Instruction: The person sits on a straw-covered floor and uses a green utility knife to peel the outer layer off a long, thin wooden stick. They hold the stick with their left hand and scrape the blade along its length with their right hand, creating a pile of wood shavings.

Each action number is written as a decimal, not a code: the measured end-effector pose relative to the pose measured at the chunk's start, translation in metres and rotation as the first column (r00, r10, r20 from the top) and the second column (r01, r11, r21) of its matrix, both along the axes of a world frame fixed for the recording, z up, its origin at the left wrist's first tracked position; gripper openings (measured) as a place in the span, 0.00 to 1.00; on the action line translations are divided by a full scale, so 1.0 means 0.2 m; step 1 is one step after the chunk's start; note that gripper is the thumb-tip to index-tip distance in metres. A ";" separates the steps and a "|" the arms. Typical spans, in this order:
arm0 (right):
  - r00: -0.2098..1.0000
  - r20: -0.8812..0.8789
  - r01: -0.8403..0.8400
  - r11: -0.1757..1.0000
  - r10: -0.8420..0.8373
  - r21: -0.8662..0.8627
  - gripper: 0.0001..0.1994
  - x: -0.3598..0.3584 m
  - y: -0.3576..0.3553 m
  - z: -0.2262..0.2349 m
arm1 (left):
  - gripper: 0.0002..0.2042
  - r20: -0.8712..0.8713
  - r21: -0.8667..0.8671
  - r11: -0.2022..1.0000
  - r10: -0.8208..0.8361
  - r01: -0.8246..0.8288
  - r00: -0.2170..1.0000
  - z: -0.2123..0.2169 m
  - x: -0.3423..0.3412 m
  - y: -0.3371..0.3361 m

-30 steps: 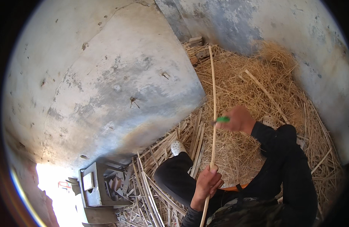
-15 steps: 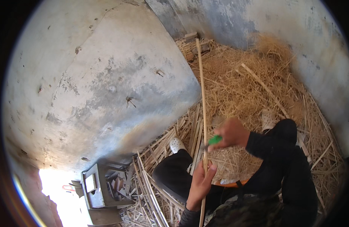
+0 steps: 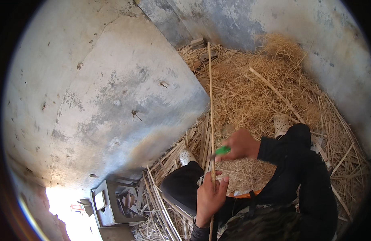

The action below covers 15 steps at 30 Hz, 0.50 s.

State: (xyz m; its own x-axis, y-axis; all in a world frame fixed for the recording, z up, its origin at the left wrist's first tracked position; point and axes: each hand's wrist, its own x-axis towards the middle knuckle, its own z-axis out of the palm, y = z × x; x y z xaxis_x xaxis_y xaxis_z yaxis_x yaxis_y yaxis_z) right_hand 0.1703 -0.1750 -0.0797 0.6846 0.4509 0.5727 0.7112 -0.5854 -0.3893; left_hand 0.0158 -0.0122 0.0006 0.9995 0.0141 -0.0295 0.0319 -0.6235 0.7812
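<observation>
A long thin pale reed stalk (image 3: 210, 100) runs from the lower middle up toward the far wall. My left hand (image 3: 209, 196) grips its lower part. Just above, my right hand (image 3: 240, 144) holds a green-handled knife (image 3: 221, 151) whose blade end meets the stalk. Both arms are in black sleeves. My knees in dark trousers and light clogs (image 3: 187, 156) sit over the straw.
Loose straw and split reeds (image 3: 266, 92) cover the ground between two stained concrete walls (image 3: 113, 92). A grey metal box (image 3: 109, 201) with scraps stands at the lower left. A bundle of stalks (image 3: 161, 209) lies beside my left knee.
My right hand with the green knife has slid down the stalk toward my left hand. The stalk has swung slightly left.
</observation>
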 end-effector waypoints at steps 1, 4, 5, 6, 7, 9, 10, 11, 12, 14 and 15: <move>0.999 0.026 -0.048 0.999 0.047 0.008 0.38 -0.05 0.02 0.00 | 0.14 -0.007 0.014 1.000 0.009 -0.008 1.000 0.00 -0.01 0.00; 0.997 -0.032 0.065 0.998 -0.064 0.025 0.38 0.06 -0.02 -0.03 | 0.14 -0.055 0.051 0.999 0.009 -0.006 0.998 0.03 -0.02 -0.03; 0.978 -0.188 0.096 0.995 -0.087 0.039 0.37 0.12 -0.07 0.03 | 0.15 -0.054 0.044 0.999 0.002 0.000 0.999 0.03 -0.03 -0.02; 0.937 -0.332 0.130 0.990 -0.107 0.046 0.37 0.14 -0.12 0.07 | 0.15 -0.045 0.033 0.999 -0.006 0.008 0.999 0.02 -0.03 -0.02; 0.975 -0.220 0.056 0.995 -0.036 0.085 0.37 0.07 -0.09 0.07 | 0.15 -0.031 0.020 1.000 -0.008 0.009 0.999 0.01 -0.03 -0.02; 0.994 0.031 -0.111 0.987 0.108 0.118 0.37 -0.07 0.00 0.05 | 0.16 -0.033 0.037 0.999 0.008 -0.007 0.999 0.02 -0.02 -0.03; 0.997 0.049 -0.057 0.996 0.053 0.067 0.38 -0.05 -0.02 0.04 | 0.16 -0.043 0.042 0.999 0.010 -0.009 0.999 0.02 -0.02 -0.03; 0.998 0.061 -0.017 0.999 0.015 0.038 0.38 -0.02 -0.01 -0.01 | 0.17 -0.043 0.043 0.999 0.004 -0.002 0.999 0.03 -0.02 -0.04; 0.997 0.075 0.023 1.000 -0.024 0.011 0.39 0.01 0.00 -0.05 | 0.17 -0.042 0.045 0.999 -0.003 0.005 0.999 0.04 -0.02 -0.05; 0.914 -0.359 0.214 0.976 -0.189 0.031 0.40 0.20 -0.11 0.03 | 0.17 -0.082 0.045 0.997 -0.057 0.060 0.995 0.05 -0.07 -0.05; 0.872 -0.440 0.260 0.965 -0.216 0.040 0.40 0.27 -0.17 0.03 | 0.17 -0.089 0.030 0.995 -0.095 0.098 0.991 0.04 -0.08 -0.05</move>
State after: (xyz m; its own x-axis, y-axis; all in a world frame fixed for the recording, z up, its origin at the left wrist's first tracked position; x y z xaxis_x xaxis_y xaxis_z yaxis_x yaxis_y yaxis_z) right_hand 0.2248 -0.2095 -0.0741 0.9519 0.2017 0.2305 0.3060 -0.6604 -0.6857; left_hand -0.0006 -0.0223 0.0083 0.9898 -0.0797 -0.1180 0.0375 -0.6532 0.7563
